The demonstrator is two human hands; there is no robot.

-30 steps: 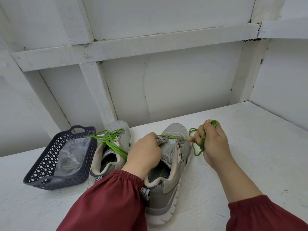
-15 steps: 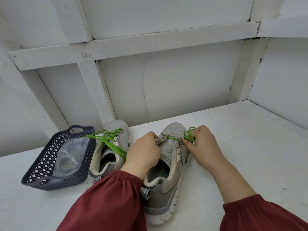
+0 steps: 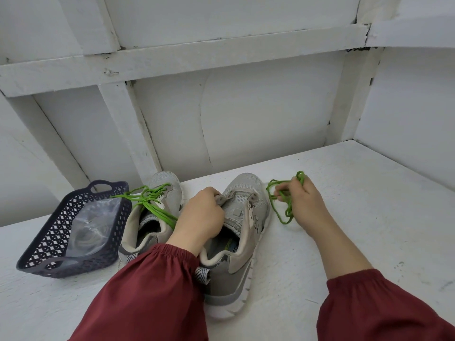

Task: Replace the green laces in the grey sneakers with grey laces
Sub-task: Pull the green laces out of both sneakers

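Your right hand (image 3: 307,207) has its fingers curled round the loose lace (image 3: 283,205), which is bunched in loops just right of the sneaker (image 3: 243,185) and clear of its eyelets. Your left hand (image 3: 202,217) pinches the eyelet flap on that sneaker's left side, steadying it on the counter (image 3: 369,217). Set the bundle down well to the right, away from both shoes, so it cannot tangle with the new lacing. Hold the left grip until the lace is parked.

The other sneaker (image 3: 167,183), just left, is laced in green, and its second lace (image 3: 147,198) trails toward the basket (image 3: 49,242). A clear bag (image 3: 88,225) lies in that basket. It probably holds the replacements, though glare hides the contents. Decide now whether to strip the second shoe first or fetch the bag.
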